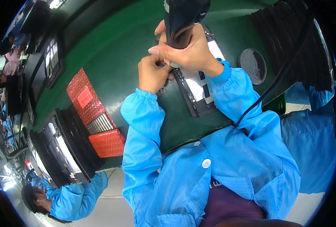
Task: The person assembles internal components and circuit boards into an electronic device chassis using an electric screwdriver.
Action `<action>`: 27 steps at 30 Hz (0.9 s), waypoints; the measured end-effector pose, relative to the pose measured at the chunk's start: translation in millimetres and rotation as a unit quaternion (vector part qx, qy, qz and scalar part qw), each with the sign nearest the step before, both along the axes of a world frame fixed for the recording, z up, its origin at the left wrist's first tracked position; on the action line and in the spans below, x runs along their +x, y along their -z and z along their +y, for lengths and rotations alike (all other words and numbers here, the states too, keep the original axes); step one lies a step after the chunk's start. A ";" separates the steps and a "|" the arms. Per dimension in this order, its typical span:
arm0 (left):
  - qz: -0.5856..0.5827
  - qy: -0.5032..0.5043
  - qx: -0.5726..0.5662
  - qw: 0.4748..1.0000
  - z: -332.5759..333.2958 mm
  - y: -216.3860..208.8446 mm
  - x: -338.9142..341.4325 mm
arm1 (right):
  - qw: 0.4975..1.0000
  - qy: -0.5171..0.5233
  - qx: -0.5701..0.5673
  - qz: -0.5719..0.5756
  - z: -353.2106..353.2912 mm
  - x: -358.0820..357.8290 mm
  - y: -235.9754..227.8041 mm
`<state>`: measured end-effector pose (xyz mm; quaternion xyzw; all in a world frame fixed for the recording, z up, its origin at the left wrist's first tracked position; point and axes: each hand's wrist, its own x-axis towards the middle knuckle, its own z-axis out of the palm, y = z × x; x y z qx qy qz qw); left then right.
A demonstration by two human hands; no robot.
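Note:
My right hand (196, 55) is wrapped around a black power screwdriver (183, 22), held upright over a dark flat device frame (193, 99) with white and silver panels. The frame lies on the green tabletop, partly covered by my right hand and sleeve. Close beside the screwdriver's lower end, my left hand (151, 75) has its fingers pinched together at the frame's left edge. Whatever those fingers hold is too small and hidden to make out. Some tiny dark pieces (161, 90) lie by my left wrist.
A round dish with a dotted surface (252, 66) sits at right, near stacked black trays (289, 41). Left lie red bubble wrap (81, 85) and a row of metallic strips (100, 124). Trays hold more device frames (64, 147). A black cable (275, 81) hangs across my right arm. A co-worker (67, 198) is at lower left.

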<state>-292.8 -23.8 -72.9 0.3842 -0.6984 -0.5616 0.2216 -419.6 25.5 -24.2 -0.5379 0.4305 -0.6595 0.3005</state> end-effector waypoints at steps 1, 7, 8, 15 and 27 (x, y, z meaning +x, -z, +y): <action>0.010 -0.005 -0.003 1.000 -1.6 4.8 -0.4 | 1.000 0.001 0.020 -0.011 -0.1 0.8 -0.1; 0.025 0.033 -0.323 0.946 -8.8 9.1 -2.4 | 0.997 0.027 0.003 0.067 8.2 15.7 -10.2; 0.013 0.056 -0.337 0.940 -11.4 15.2 -0.9 | 0.993 0.051 -0.031 0.104 6.6 15.4 0.3; 0.063 -0.030 0.020 0.997 4.0 4.4 -2.4 | 0.994 0.096 -0.047 -0.007 22.7 -3.7 -11.9; -0.083 0.044 0.001 0.996 4.3 -28.4 -12.0 | 0.970 0.236 -0.035 0.044 141.6 -145.0 -12.6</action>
